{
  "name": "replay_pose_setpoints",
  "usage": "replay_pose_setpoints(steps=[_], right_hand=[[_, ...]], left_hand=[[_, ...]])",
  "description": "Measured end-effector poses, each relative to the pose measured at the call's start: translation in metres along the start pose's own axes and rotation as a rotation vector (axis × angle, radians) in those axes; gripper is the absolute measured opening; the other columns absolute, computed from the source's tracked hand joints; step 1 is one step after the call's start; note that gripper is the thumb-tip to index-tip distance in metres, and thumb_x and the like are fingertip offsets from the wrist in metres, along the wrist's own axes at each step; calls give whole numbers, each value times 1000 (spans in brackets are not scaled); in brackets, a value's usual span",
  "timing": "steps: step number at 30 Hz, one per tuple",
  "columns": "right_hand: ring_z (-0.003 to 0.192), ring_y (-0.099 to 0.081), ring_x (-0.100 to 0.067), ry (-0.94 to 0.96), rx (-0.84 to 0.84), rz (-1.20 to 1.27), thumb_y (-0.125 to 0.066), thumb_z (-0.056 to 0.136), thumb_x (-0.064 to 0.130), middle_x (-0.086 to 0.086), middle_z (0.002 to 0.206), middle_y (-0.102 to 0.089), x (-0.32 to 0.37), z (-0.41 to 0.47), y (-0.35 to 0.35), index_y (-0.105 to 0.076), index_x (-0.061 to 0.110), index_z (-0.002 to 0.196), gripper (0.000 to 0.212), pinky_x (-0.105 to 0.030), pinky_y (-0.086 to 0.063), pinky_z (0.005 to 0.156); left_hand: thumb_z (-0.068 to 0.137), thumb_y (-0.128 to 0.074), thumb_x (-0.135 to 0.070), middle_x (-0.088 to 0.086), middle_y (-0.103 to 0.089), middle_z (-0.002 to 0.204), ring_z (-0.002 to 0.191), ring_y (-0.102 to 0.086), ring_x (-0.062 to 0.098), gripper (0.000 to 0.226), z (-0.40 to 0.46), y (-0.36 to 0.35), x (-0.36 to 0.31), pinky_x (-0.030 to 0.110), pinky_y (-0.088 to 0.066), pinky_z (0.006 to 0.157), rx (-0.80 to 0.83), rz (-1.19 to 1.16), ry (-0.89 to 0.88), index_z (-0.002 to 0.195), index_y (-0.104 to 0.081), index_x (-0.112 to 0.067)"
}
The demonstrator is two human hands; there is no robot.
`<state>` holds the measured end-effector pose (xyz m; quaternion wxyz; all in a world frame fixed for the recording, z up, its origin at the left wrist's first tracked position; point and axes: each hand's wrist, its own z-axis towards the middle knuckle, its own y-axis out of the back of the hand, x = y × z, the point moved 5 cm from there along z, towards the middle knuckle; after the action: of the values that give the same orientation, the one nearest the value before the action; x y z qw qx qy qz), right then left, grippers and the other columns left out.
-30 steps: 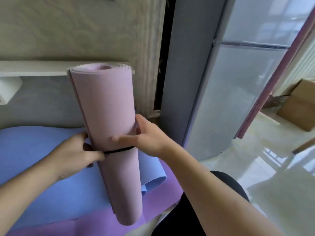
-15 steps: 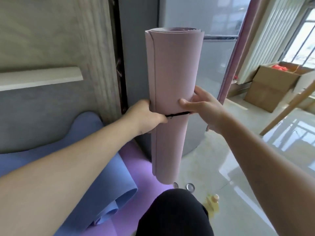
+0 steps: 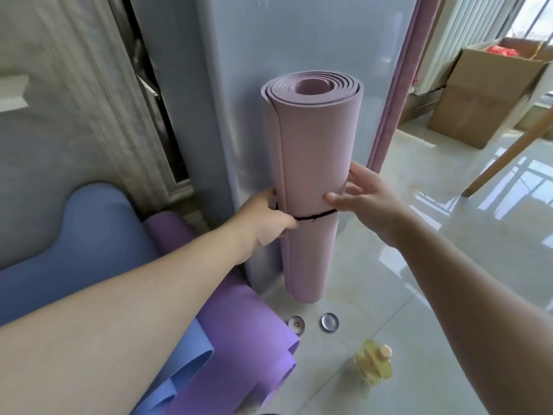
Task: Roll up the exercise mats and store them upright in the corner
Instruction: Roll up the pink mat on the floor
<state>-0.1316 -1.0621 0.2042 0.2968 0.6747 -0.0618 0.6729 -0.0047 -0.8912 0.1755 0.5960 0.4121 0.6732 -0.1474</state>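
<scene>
Lowered: pink mat upright against fridge, both hands gripping.

Bare floor lies open rightward; the refrigerator blocks behind, loose mats crowd left.

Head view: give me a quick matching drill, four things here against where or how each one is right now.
Things:
1. pink mat
2. black band
3. purple mat
4. cardboard box

States:
A. open-topped, on the floor at far right
B. wrapped round the pink roll
C. rolled and upright, held between both hands
D. lying loosely curled on the floor beside the blue mat

Pairs: 1-C, 2-B, 3-D, 4-A. The left hand grips the roll at the band; the right hand holds its other side.
</scene>
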Motion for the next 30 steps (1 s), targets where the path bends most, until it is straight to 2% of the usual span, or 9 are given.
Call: replay_pose_setpoints(steps=[2, 8, 12, 16, 20, 23, 26, 28, 30], right_hand=[[124, -67, -11, -17, -1, 1, -76, 83, 18, 8, 133, -72, -14, 6, 4, -64, 33, 140, 60, -46, -52, 108], [128, -65, -9, -102, -39, 35, -75, 86, 27, 13, 136, -69, -48, 14, 6, -55, 32, 147, 64, -44, -51, 111], [131, -62, -10, -147, -58, 36, -74, 83, 29, 15, 136, -69, -50, 11, 13, -56, 36, 146, 67, -41, -49, 112], [129, -65, -16, -176, -53, 60, -72, 78, 19, 8, 130, -74, -46, 1, 22, -62, 29, 142, 65, -39, -50, 107], [122, -69, -17, -209, -85, 60, -70, 69, 12, 4, 124, -76, -41, -9, 26, -63, 26, 137, 70, -36, -52, 100], [121, -69, -20, -229, -134, 71, -70, 71, 9, 2, 121, -78, -41, -15, 27, -66, 25, 132, 63, -40, -51, 107], [119, -70, -19, -277, -224, 168, -60, 85, -7, 0, 122, -78, -43, -23, 33, -69, 20, 131, 54, -36, -50, 106], [122, -68, -17, -328, -244, 206, -56, 88, -8, 2, 126, -77, -47, -29, 34, -69, 21, 132, 54, -37, -47, 107], [119, -67, -16, -403, -330, 226, -58, 90, -5, 0, 129, -73, -58, -34, 37, -63, 17, 137, 52, -38, -47, 107]], left_hand=[[72, -80, -8, 4, -79, 107, 105, -76, 30, 56, 10, -8, 7, 45, -61, 99, 13, -21, 12, 118, -68, -38], [90, -70, -2, -6, -68, 122, 116, -65, 24, 70, 18, -31, 14, 45, -62, 94, 85, -32, 49, 146, -50, -40], [89, -67, 1, -1, -70, 121, 116, -66, 29, 67, 14, -36, 8, 48, -59, 96, 84, -50, 42, 133, -52, -47], [90, -67, 2, -19, -67, 110, 106, -66, 18, 77, 10, -32, -1, 49, -57, 102, 65, -57, -7, 141, -48, -52], [92, -68, -1, -13, -56, 140, 113, -63, 14, 86, -4, -25, -3, 42, -62, 97, 82, -50, 12, 161, -35, -41], [93, -68, -1, -9, -58, 141, 119, -63, 18, 72, -18, -7, 5, 35, -60, 85, 66, -7, 5, 150, -49, -40], [92, -64, 7, -5, -67, 130, 102, -67, 20, 60, -40, 23, 17, 32, -58, 79, 34, 41, -12, 144, -60, -22], [89, -57, 15, -1, -72, 120, 104, -69, 19, 53, -58, 49, 25, 23, -56, 76, -17, 69, -30, 133, -67, -13], [87, -51, 19, 2, -75, 114, 103, -70, 23, 50, -77, 74, 34, 24, -55, 74, -68, 80, -20, 122, -71, -12]])
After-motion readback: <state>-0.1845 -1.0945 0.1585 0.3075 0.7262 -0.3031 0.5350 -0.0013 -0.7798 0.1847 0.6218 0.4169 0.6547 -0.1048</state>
